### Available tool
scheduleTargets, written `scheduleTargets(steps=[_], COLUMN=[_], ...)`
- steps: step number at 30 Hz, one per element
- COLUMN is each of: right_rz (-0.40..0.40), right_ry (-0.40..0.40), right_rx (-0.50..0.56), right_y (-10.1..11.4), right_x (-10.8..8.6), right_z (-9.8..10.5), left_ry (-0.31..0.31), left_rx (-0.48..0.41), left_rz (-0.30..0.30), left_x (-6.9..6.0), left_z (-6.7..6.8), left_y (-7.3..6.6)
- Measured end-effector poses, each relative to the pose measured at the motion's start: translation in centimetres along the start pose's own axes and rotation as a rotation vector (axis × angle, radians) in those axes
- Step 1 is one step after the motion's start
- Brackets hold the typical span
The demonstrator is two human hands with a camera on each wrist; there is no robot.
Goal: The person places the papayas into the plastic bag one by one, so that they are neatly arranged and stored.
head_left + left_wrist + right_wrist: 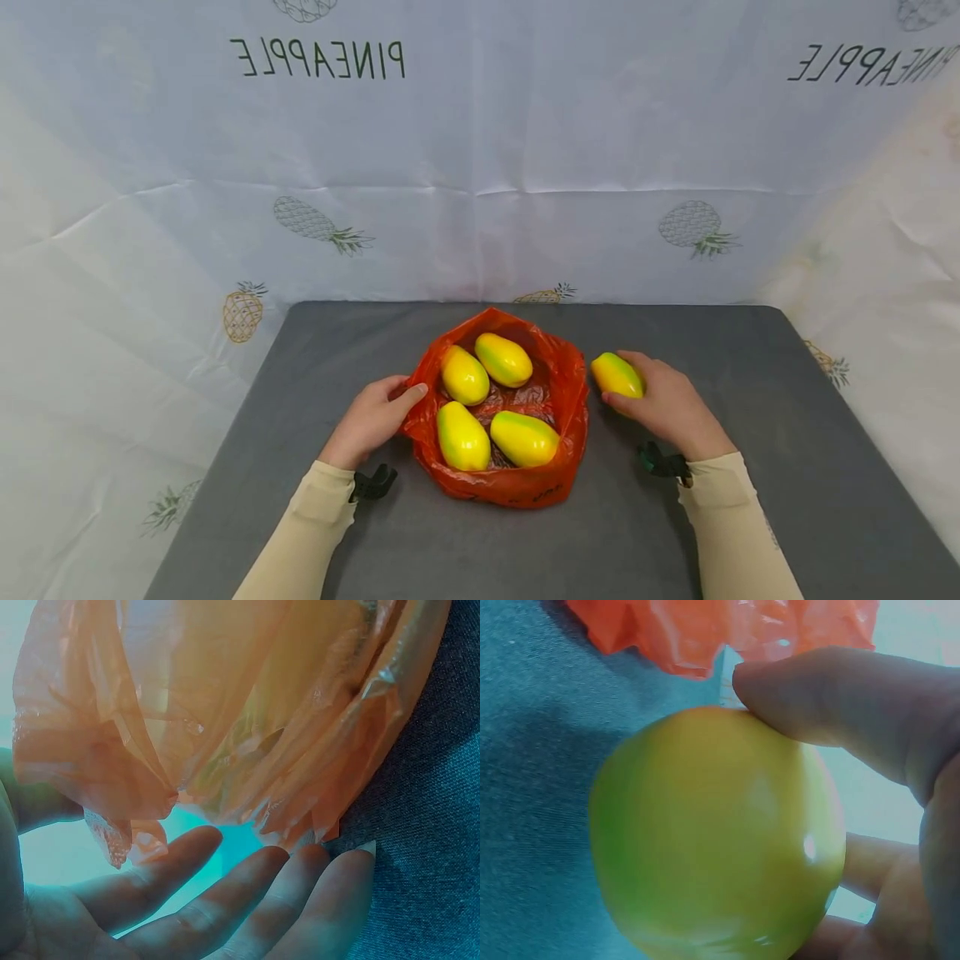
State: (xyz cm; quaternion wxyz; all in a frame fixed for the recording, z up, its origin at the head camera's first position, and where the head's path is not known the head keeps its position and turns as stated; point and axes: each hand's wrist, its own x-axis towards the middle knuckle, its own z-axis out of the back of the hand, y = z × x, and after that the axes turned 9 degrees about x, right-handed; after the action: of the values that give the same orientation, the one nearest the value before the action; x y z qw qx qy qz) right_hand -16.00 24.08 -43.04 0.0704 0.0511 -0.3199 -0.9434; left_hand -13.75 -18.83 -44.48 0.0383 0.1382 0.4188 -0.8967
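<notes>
A red plastic bag [501,487] stands wide-mouthed on the table, with several yellow-green mangoes [462,436] lying inside it. My left hand [375,414] holds the bag's left rim, its thumb over the edge and its fingers outside. In the left wrist view, those fingers [202,919] reach along the outer plastic [217,712], and the thumb is partly hidden. Just right of the bag, my right hand [667,406] grips one more mango [617,375] between thumb and fingers. That mango [720,832] fills much of the right wrist view, with the bag's edge [675,634] beyond it.
The dark grey table [480,554] extends around the bag on all sides. Behind it hangs a pale cloth [480,125] printed with pineapples, which also covers both sides. A black strap [372,483] sits at the left wrist and another [662,461] at the right.
</notes>
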Motion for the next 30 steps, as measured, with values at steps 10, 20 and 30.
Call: scheduleTargets(steps=[10, 20, 30], right_rz=[0.073, 0.132, 0.209], right_ry=[-0.021, 0.005, 0.095], right_rx=[-0.019, -0.032, -0.031], right_y=[2.7, 7.3, 10.4], right_x=[-0.3, 0.1, 1.1], right_z=[3.0, 4.2, 1.6], left_ry=[0.001, 0.003, 0.000], left_rx=[0.002, -0.001, -0.004], left_rz=[-0.001, -0.004, -0.010], left_x=[0.0, -0.1, 0.0], left_z=[-0.2, 0.0, -0.1], left_y=[-0.1, -0.3, -0.2])
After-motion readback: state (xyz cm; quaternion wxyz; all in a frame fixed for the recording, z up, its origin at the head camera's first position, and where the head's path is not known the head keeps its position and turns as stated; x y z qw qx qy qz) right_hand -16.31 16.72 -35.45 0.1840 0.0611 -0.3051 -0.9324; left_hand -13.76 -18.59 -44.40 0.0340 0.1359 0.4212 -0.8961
